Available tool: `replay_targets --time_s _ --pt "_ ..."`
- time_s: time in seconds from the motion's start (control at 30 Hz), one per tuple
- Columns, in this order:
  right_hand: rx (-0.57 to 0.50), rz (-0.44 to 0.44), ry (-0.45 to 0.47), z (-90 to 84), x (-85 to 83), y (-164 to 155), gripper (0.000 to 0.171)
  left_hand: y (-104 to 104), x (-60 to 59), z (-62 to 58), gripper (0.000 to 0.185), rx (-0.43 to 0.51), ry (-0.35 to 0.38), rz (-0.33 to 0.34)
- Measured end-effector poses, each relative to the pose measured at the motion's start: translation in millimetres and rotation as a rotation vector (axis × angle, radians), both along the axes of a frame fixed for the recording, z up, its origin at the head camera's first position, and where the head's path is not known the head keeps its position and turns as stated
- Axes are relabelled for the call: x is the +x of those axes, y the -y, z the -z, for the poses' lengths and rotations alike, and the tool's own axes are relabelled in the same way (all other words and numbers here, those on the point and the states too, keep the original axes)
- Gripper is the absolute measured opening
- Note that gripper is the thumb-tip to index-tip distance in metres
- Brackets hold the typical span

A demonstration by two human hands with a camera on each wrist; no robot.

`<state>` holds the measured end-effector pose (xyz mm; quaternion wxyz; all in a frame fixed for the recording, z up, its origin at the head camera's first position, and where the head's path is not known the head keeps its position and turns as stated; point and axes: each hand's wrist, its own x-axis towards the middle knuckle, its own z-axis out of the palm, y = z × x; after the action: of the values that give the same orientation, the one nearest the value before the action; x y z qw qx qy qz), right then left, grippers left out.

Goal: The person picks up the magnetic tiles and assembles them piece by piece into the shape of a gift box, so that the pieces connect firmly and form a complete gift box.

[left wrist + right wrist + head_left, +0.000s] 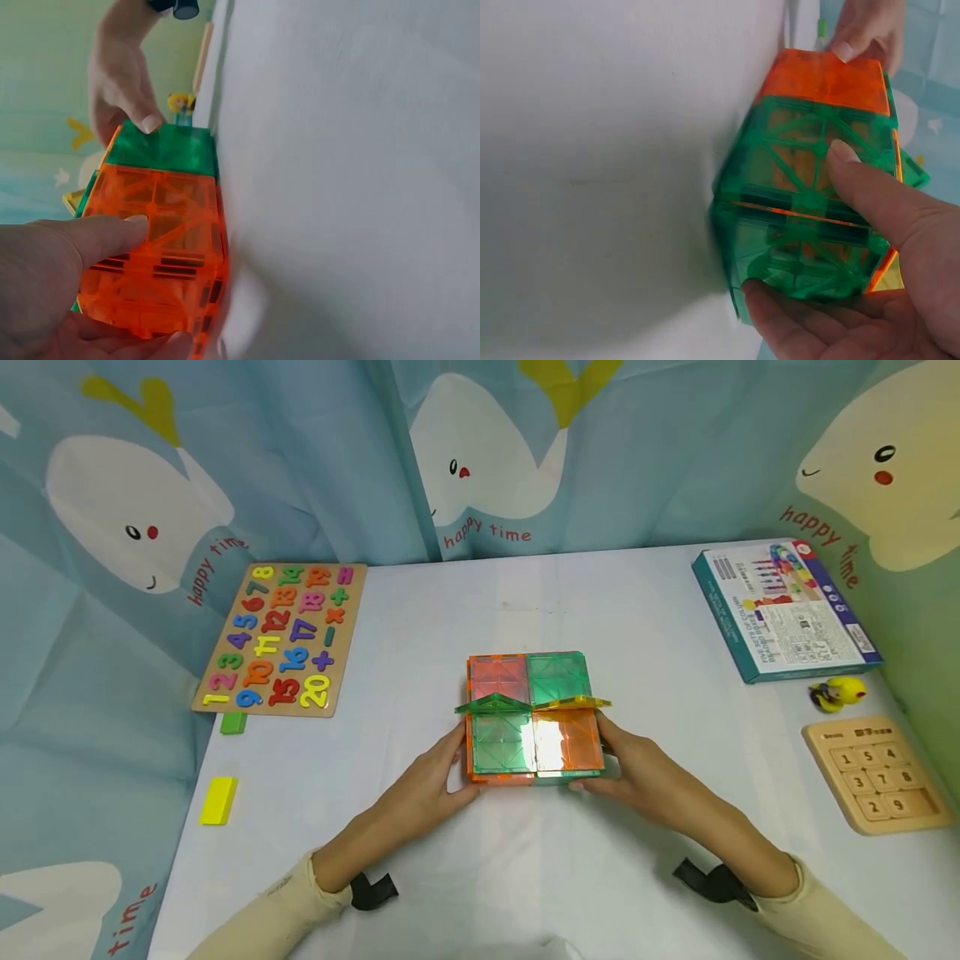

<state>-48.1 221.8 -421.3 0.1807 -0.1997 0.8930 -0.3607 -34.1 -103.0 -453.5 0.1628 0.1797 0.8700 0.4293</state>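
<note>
Two hands hold one thing in the head view: a block of magnetic tiles (pixel 534 714) in orange and green, lying on the white table (pixel 645 635). The left hand (pixel 438 781) grips the block's left side and the right hand (pixel 637 768) its right side, fingers curled round the near corners. Far left of the block lies a number puzzle board (pixel 281 639); far right, a blue box (pixel 783 610).

From the left wrist, the thumb (pixel 105 232) presses on the orange tile face.

From the right wrist, the thumb (pixel 870 187) lies on the green face, with fingers under the edge.

I judge that the block is being steadied or squared; the next move needs even pressure from both sides, so the tiles do not slip apart.
</note>
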Motion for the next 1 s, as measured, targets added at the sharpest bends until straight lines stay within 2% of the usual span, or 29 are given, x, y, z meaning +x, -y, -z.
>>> replay_targets --time_s 0.2,0.57,0.8,1.0 --pt "-0.019 -0.032 -0.038 1.7 -23.0 14.3 0.089 13.1 -16.4 -0.7 0.097 -0.002 -0.016 -0.024" --pt "0.033 -0.056 -0.032 0.0 -75.5 39.0 0.089 33.1 -58.1 -0.1 0.095 -0.003 -0.043 -0.049" --pt "0.072 -0.050 -0.011 -1.5 -98.1 45.5 0.085 37.1 -79.0 0.2 0.093 -0.029 -0.055 -0.072" --pt "0.054 -0.016 -0.017 1.5 -111.4 39.5 0.083 33.9 -96.9 1.3 0.092 -0.024 -0.055 -0.046"
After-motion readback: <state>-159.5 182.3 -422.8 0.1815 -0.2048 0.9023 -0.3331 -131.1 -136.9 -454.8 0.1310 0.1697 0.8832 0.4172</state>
